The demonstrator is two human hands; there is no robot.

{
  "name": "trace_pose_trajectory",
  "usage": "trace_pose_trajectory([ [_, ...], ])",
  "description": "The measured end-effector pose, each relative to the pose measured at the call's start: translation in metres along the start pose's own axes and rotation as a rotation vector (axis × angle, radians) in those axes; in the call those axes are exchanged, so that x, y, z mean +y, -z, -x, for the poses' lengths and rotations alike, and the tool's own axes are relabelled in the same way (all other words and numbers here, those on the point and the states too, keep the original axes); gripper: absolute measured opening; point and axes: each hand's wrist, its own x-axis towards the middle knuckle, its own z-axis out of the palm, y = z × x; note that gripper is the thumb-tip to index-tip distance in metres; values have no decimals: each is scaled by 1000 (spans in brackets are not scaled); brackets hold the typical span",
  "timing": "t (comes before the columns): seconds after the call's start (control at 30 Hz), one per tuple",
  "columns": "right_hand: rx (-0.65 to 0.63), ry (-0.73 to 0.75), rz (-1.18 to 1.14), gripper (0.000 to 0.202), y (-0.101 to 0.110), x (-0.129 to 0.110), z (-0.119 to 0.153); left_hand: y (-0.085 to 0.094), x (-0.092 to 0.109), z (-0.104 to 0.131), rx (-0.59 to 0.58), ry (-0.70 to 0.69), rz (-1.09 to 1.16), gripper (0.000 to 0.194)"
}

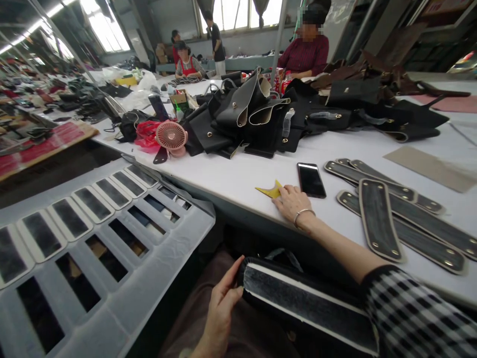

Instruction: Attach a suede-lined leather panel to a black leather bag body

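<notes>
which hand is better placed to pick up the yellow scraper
Right. The right hand already rests on the table with its fingertips at the yellow scraper. The left hand is down at the lap, holding the strap.

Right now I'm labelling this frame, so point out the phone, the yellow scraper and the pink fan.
phone (311, 180), head view, middle of its dark screen.
yellow scraper (269, 191), head view, flat blade left of the right hand (294, 203).
pink fan (171, 135), head view, centre of its round grille.

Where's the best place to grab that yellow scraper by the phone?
Probably the yellow scraper's pointed left end: it lies flat on the white table, and the right hand covers its right end. Come from the left, fingers pinching the thin blade top and bottom.
</notes>
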Motion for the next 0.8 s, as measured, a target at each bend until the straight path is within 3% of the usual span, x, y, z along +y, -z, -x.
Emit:
trace_pose_trajectory([
  [0.13, 67, 63, -61, 39, 9, 11, 20, -1, 2, 1, 17, -31, -57, 55],
  [0.27, 151, 54, -212, 43, 33, 33, 70, -10, 2, 2, 107, -134, -228, 51],
  [0.33, 247, -49, -373, 48, 41, 46, 108, -18, 3, 5, 188, -177, -350, 51],
  [0.43, 380, -391, -609, 52, 38, 59, 171, -28, 5, 11, 246, -202, -441, 51],
  [0.57, 441, -878, -1311, 64, 12, 47, 239, -24, 16, 7, 198, -21, -250, 51],
  [0.63, 382, -1007, -1640, 64, -1, 36, 256, -17, 22, -5, 158, 110, -157, 50],
  [0.7, 324, -1009, -1853, 62, -10, 28, 262, -11, 25, -22, 135, 203, -183, 48],
  [0.8, 329, -891, -1888, 56, -15, 22, 266, -2, 24, -40, 69, 242, -302, 55],
])
